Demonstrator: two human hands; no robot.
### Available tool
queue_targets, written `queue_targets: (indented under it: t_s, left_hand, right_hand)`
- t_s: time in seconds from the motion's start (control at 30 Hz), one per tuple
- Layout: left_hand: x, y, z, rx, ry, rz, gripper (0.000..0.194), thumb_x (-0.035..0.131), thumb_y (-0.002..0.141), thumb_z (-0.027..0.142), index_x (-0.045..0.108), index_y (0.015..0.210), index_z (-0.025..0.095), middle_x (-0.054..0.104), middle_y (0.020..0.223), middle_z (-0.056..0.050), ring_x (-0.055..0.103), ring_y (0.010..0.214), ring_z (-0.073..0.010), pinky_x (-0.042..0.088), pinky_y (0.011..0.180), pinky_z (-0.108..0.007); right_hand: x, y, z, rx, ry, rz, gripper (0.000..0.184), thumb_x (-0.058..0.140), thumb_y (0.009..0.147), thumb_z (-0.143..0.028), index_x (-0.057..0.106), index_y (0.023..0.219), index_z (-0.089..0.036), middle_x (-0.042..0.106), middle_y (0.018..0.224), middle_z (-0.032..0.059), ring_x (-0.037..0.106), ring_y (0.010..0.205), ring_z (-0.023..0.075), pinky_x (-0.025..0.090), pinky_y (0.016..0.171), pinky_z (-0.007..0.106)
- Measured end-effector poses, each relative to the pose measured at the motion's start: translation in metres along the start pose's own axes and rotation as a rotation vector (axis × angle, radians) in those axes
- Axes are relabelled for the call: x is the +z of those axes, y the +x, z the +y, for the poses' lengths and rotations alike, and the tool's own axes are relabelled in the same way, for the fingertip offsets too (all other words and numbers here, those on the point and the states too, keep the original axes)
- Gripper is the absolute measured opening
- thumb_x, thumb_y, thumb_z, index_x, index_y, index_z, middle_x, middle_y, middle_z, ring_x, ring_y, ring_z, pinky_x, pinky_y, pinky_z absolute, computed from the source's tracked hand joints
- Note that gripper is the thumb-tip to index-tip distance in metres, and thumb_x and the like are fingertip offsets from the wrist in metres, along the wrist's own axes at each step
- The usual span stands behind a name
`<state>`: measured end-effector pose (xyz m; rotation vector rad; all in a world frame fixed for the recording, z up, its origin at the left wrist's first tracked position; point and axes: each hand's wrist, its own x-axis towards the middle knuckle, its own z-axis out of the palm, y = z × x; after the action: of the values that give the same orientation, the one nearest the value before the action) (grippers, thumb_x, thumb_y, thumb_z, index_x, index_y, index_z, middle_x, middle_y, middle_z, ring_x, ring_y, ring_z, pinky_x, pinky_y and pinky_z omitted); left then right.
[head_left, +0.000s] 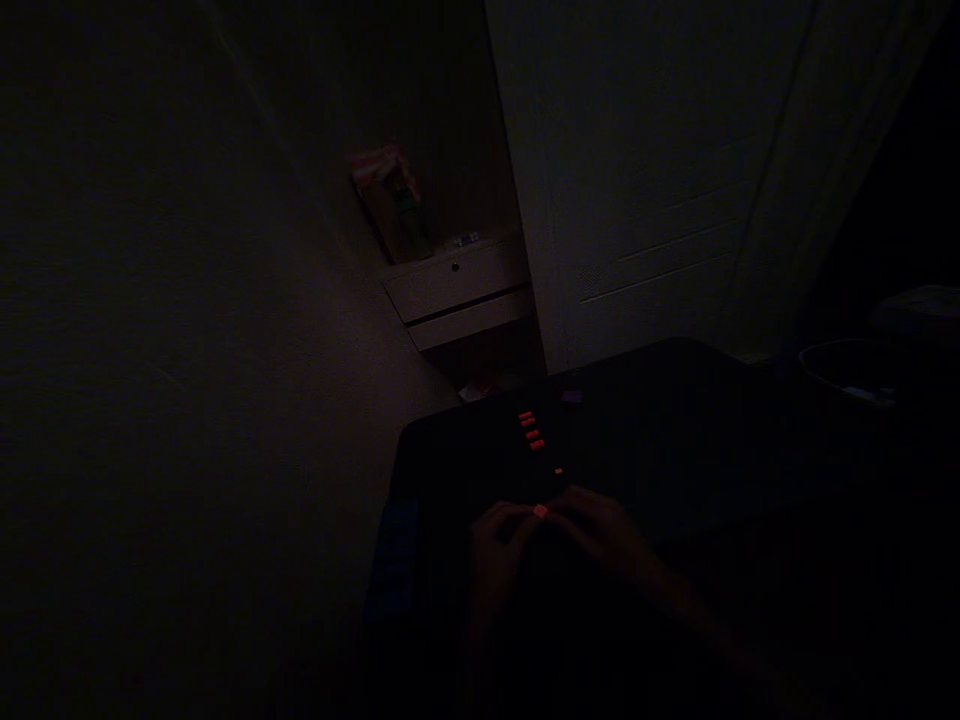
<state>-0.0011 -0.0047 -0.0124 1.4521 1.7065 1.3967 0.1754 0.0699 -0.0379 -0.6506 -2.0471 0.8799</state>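
Note:
The scene is very dark. A small bright orange-red piece (540, 511) is pinched between the fingertips of my left hand (498, 545) and my right hand (600, 525), above the dark table. Both hands are closed on it from opposite sides; its exact kind is too dim to make out. Just beyond my fingers a smaller orange-red bit (558, 471) lies on the table. Farther off, several short orange-red pieces (532, 434) lie in a row, roughly parallel to each other.
The dark table (637, 420) has rounded far corners. A purple object (571, 397) lies near its far edge, and a blue object (395, 550) is at its left edge. Behind stand a drawer unit (457, 290) with a colourful packet (391, 200) on top and a pale panel (637, 180).

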Motion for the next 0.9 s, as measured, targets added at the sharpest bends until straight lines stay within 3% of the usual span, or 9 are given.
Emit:
queue_targets:
  t_s: [0.9]
  left_hand:
    - [-0.0027, 0.0013, -0.001, -0.121, -0.085, -0.039, 0.021, 0.081, 0.078, 0.041, 0.082, 0.079, 0.02, 0.08, 0.084, -0.006, 0.073, 0.084, -0.024, 0.053, 0.081, -0.033]
  right_hand:
    - [-0.0045, 0.003, -0.0056, 0.072, 0.158, 0.04, 0.025, 0.068, 0.096, -0.046, 0.079, 0.095, -0.024, 0.078, 0.093, 0.0042, 0.073, 0.084, 0.0203, 0.056, 0.08, 0.03]
